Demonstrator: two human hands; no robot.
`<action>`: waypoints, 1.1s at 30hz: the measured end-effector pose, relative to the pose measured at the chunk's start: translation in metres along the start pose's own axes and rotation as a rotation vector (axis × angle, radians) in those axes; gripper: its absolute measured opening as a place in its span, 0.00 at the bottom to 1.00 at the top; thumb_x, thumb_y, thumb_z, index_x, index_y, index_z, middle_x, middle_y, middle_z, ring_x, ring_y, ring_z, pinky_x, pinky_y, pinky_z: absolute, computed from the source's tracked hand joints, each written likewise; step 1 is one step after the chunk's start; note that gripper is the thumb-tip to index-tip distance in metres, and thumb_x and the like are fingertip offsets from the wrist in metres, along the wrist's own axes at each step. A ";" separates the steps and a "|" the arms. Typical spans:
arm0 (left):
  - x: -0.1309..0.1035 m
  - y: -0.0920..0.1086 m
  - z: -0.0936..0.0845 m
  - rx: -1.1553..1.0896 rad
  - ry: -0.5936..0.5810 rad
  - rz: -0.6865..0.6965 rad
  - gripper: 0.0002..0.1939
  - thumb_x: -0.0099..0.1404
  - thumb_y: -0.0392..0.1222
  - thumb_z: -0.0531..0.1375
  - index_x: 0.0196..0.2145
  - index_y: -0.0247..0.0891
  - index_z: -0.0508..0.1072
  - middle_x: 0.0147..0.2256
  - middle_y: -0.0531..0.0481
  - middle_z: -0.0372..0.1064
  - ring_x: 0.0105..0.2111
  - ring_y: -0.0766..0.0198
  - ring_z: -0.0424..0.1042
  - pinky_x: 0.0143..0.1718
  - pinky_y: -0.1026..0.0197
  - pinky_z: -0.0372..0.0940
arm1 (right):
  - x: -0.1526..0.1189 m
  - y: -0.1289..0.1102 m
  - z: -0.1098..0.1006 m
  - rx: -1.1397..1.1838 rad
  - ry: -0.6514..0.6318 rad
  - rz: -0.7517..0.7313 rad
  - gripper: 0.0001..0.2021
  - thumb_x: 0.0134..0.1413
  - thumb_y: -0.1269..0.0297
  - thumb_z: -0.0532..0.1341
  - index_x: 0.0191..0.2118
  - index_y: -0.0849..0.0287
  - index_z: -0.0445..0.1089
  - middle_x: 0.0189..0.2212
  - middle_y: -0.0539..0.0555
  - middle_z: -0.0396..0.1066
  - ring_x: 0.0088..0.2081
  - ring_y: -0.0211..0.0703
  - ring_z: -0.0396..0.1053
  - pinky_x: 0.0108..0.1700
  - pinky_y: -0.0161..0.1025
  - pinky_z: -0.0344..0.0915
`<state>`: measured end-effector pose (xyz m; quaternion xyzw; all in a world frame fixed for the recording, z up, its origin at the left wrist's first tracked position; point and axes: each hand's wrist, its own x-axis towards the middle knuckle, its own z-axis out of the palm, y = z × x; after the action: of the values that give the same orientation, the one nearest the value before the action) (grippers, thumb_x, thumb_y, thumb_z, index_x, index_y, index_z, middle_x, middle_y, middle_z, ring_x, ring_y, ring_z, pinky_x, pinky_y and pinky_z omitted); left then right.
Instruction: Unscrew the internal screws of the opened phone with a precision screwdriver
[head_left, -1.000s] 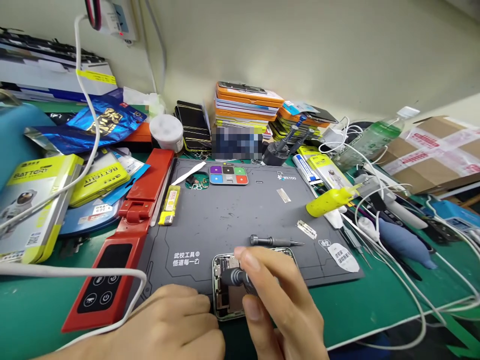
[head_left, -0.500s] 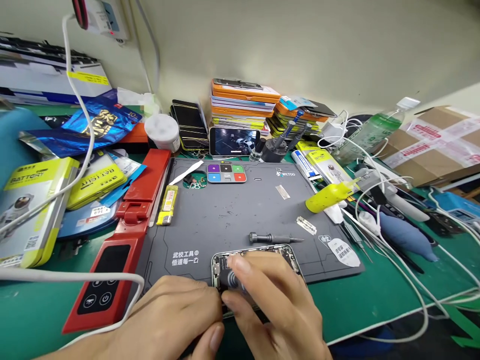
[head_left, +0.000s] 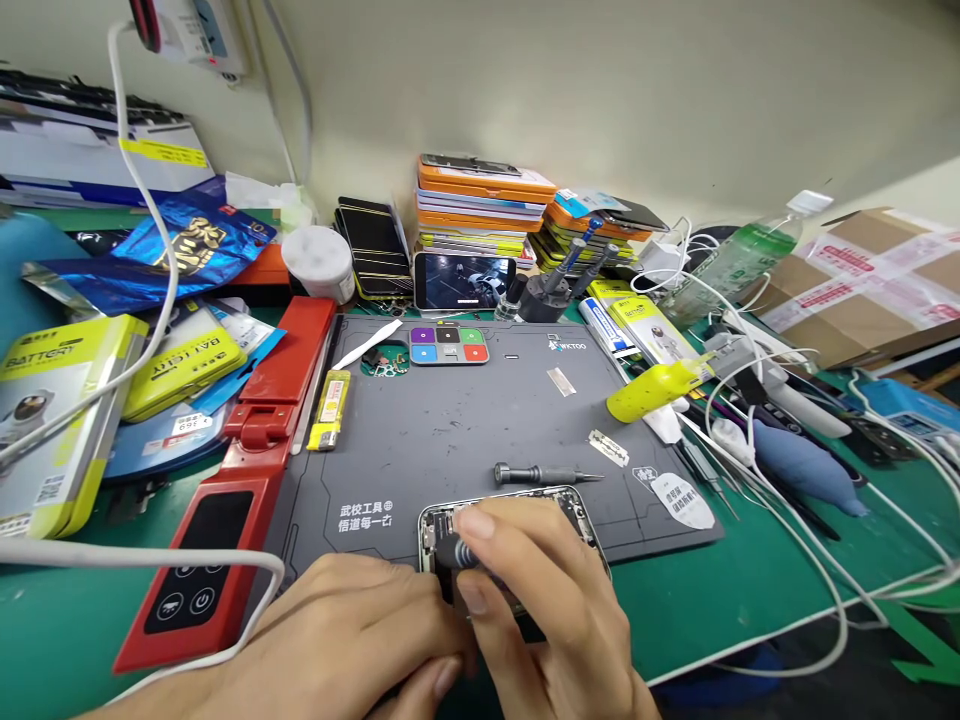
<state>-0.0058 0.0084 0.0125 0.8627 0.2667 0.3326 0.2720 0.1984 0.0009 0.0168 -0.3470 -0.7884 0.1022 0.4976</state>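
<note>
An opened phone (head_left: 428,535) with its inner parts bare lies at the near edge of the dark work mat (head_left: 420,440). My right hand (head_left: 555,600) arches over it, index fingertip on the inside near the phone's upper left, the thumb a little apart below. A black part with pale rings (head_left: 463,553) shows between these two fingers. My left hand (head_left: 375,620) is closed against the phone's left side, its fingertips hidden, so what it grips cannot be made out. Just beyond the phone lies a grey screwdriver (head_left: 544,474).
A red device (head_left: 202,570) with touch buttons and a white cable flank the left. On the mat are a razor blade (head_left: 608,448), a coloured tray (head_left: 450,346) and a yellow strip (head_left: 328,410). A yellow bottle (head_left: 652,393) and tangled cables lie right. A phone playing video (head_left: 465,281) stands behind.
The whole view has shifted slightly left. My left hand has edged right, closer to my right thumb, and the thumb has risen a little toward the phone's inside.
</note>
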 end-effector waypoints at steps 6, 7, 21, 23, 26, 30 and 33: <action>-0.002 -0.003 0.002 -0.049 -0.048 0.024 0.13 0.84 0.40 0.53 0.45 0.41 0.76 0.39 0.53 0.84 0.37 0.65 0.85 0.43 0.67 0.78 | -0.002 0.001 0.005 -0.021 -0.035 -0.011 0.32 0.62 0.84 0.61 0.70 0.63 0.63 0.48 0.57 0.83 0.47 0.45 0.82 0.48 0.42 0.84; -0.002 -0.003 0.002 -0.052 -0.043 0.028 0.12 0.84 0.40 0.53 0.46 0.41 0.77 0.39 0.53 0.84 0.38 0.65 0.85 0.43 0.67 0.78 | -0.003 0.001 0.005 -0.017 -0.012 0.016 0.32 0.63 0.84 0.61 0.70 0.61 0.63 0.49 0.58 0.83 0.47 0.46 0.83 0.48 0.43 0.84; 0.000 -0.005 0.000 -0.514 0.047 -0.262 0.09 0.79 0.37 0.63 0.46 0.45 0.85 0.33 0.57 0.83 0.29 0.72 0.78 0.32 0.75 0.70 | -0.001 -0.008 -0.014 0.428 0.226 0.364 0.26 0.75 0.72 0.58 0.72 0.51 0.58 0.41 0.56 0.79 0.34 0.44 0.79 0.35 0.42 0.85; 0.001 -0.003 -0.001 -0.546 0.034 -0.316 0.10 0.79 0.36 0.63 0.46 0.47 0.85 0.34 0.57 0.83 0.28 0.72 0.77 0.31 0.75 0.70 | -0.001 -0.006 -0.012 0.429 0.239 0.355 0.26 0.74 0.72 0.58 0.72 0.50 0.58 0.41 0.56 0.78 0.34 0.45 0.80 0.35 0.44 0.86; 0.001 -0.003 -0.003 -0.551 0.027 -0.331 0.09 0.78 0.37 0.63 0.45 0.44 0.86 0.35 0.55 0.83 0.27 0.70 0.76 0.30 0.73 0.71 | 0.000 -0.006 -0.010 0.418 0.255 0.361 0.26 0.73 0.73 0.58 0.72 0.50 0.59 0.40 0.56 0.78 0.34 0.45 0.80 0.35 0.44 0.86; -0.001 -0.005 -0.001 -0.546 0.013 -0.332 0.10 0.79 0.38 0.62 0.45 0.43 0.86 0.35 0.53 0.83 0.27 0.69 0.76 0.30 0.72 0.71 | 0.000 -0.007 -0.009 0.441 0.253 0.361 0.26 0.73 0.74 0.58 0.71 0.50 0.59 0.41 0.56 0.79 0.36 0.46 0.80 0.37 0.46 0.86; -0.002 -0.005 -0.001 -0.535 0.004 -0.327 0.10 0.80 0.38 0.62 0.46 0.43 0.85 0.36 0.54 0.83 0.27 0.70 0.75 0.31 0.72 0.70 | -0.001 -0.007 -0.009 0.456 0.233 0.364 0.26 0.74 0.74 0.57 0.71 0.51 0.59 0.41 0.56 0.79 0.37 0.46 0.80 0.38 0.46 0.86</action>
<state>-0.0092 0.0113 0.0089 0.7056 0.3057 0.3446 0.5385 0.2030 -0.0067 0.0240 -0.3715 -0.6079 0.3233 0.6229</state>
